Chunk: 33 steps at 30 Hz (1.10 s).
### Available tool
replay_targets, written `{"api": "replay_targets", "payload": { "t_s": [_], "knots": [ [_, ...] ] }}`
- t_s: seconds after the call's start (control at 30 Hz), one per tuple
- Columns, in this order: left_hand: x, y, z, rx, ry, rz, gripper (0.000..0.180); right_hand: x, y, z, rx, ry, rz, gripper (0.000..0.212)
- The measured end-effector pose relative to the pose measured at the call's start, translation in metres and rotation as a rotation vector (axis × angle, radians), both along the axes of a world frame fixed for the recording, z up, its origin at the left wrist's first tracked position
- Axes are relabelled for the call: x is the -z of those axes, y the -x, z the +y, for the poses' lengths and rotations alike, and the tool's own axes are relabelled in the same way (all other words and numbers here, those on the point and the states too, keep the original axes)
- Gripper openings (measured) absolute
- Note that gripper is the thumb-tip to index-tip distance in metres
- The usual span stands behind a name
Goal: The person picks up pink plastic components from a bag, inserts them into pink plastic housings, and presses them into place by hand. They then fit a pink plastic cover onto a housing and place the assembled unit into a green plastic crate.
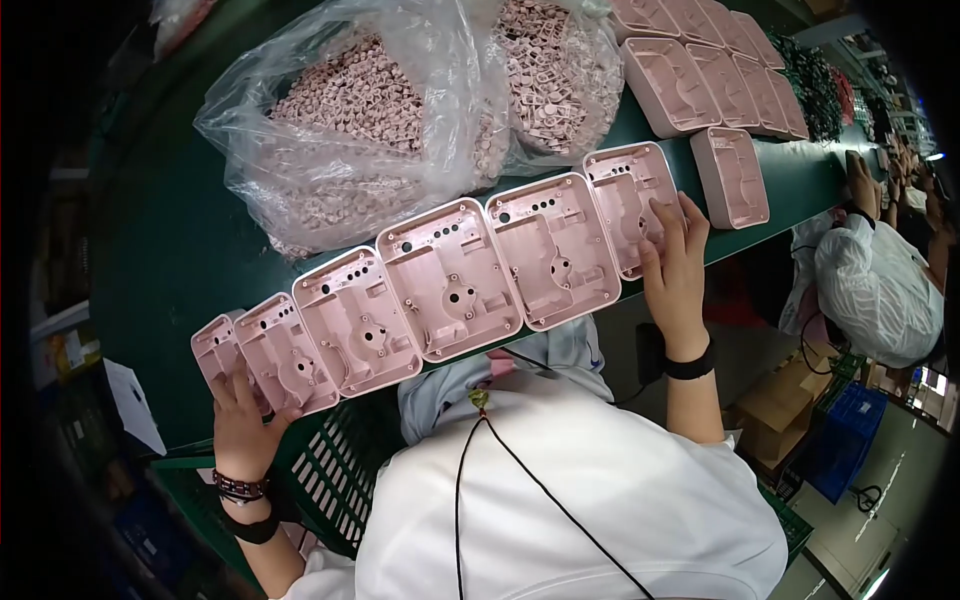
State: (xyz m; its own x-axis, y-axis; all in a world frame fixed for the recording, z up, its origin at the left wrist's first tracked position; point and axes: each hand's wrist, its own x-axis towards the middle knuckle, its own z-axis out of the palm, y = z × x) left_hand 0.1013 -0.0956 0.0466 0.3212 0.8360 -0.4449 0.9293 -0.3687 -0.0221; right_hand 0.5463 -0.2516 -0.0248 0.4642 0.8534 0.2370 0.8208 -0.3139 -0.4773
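Observation:
Several pink plastic housings (450,280), shallow and round-cornered with their hollow sides up, stand side by side in a slanting row along the near table edge. At the left end, my left hand (243,428) grips the lower edge of the end housing (214,345), fingers over its wall and thumb by the neighbouring one. My right hand (677,275) holds the housing at the right end (620,185), its fingertips reaching over the wall into the hollow. Holes and small posts show inside the housings. Both hands' fingers partly cover the end pieces.
Behind the row, clear plastic bags (240,110) hold many small pink parts (350,100) on the green table (150,290). More housings (675,85) are stacked at the far right, with a single one (733,180) nearer. A green crate (325,480) sits below left. A co-worker's sleeve (870,285) is at right.

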Motion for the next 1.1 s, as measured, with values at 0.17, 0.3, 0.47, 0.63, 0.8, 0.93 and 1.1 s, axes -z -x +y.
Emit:
{"api": "replay_targets", "payload": {
  "t_s": [0.17, 0.3, 0.47, 0.63, 0.8, 0.93, 1.1],
  "knots": [
    [0.018, 0.005, -0.010, 0.065, -0.119, 0.028, 0.080, -0.007, -0.005, -0.004, -0.195, 0.028, 0.029, 0.080],
    [0.022, 0.007, -0.012, 0.099, -0.208, 0.068, 0.079, -0.006, 0.001, 0.001, -0.155, 0.014, -0.148, 0.096],
    [0.011, -0.007, -0.010, -0.045, -0.239, 0.025, 0.073, -0.005, -0.003, 0.001, -0.208, 0.149, -0.195, 0.094],
    [-0.045, -0.074, 0.017, 0.092, -0.299, 0.127, 0.054, -0.002, 0.002, -0.002, -0.155, 0.068, -0.291, 0.093],
    [-0.035, -0.197, 0.072, 0.473, -0.591, -0.497, 0.033, -0.009, 0.008, -0.008, -0.137, 0.010, -0.386, 0.089],
    [0.017, -0.241, 0.133, 0.376, -0.551, -0.417, 0.044, -0.001, 0.016, -0.018, -0.169, -0.142, -0.301, 0.083],
    [0.054, -0.265, 0.152, 0.415, -0.640, -0.172, 0.049, -0.006, 0.006, -0.020, -0.088, -0.245, -0.225, 0.076]
  ]
}}
